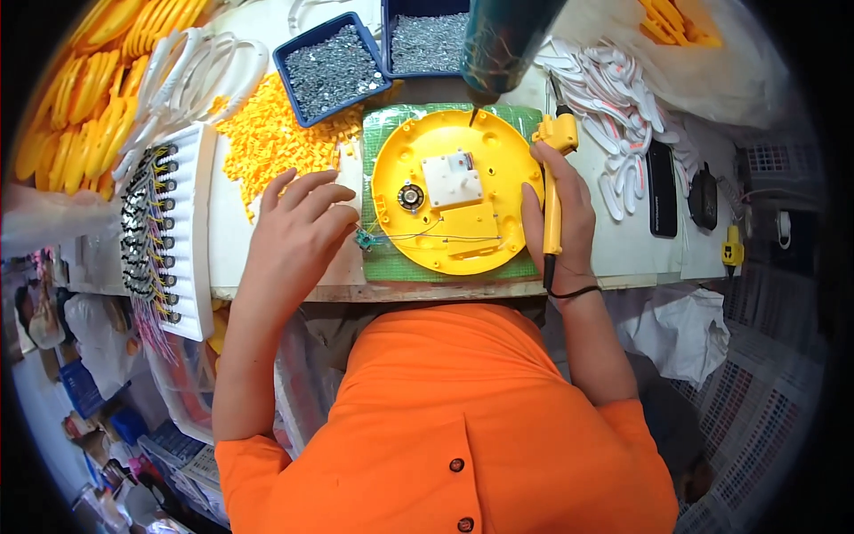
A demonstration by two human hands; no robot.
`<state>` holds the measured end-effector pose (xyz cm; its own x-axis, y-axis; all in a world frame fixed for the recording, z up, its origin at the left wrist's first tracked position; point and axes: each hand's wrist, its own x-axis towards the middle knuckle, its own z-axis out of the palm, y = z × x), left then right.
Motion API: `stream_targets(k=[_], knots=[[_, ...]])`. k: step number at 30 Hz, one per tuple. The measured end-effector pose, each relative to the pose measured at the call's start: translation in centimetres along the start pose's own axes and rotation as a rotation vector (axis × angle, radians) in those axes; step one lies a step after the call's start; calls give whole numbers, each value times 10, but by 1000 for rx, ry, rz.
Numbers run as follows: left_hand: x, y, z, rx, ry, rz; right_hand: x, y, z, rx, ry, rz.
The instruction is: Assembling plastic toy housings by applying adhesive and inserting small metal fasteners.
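A round yellow plastic shell lies open side up on a green mat in front of me. Inside it sit a white box-shaped part, a small round speaker and thin wires. Off its left rim, a small green circuit board hangs on wires. My left hand hovers left of the shell, near the board, fingers apart and holding nothing. At the right rim, my right hand is closed round a yellow corded hand tool, its dark tip pointing away from me.
A teal power screwdriver hangs over the shell's far edge. Blue bins of screws, yellow clips and a white rack of speakers stand left. White curved parts and a black phone lie right. Another person's forearm reaches in.
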<state>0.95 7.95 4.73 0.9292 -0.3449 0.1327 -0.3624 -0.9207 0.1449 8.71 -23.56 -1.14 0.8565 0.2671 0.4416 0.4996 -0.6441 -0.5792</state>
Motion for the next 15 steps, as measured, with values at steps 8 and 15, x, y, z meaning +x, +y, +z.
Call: stream_targets(k=[8,15], knots=[[-25,-36,-49,-3,234,-208,-13,-4,-1,28,-38,12],[-14,-38,-25,-1468,469,-505,-24,-18,-16,6,-18,-103]])
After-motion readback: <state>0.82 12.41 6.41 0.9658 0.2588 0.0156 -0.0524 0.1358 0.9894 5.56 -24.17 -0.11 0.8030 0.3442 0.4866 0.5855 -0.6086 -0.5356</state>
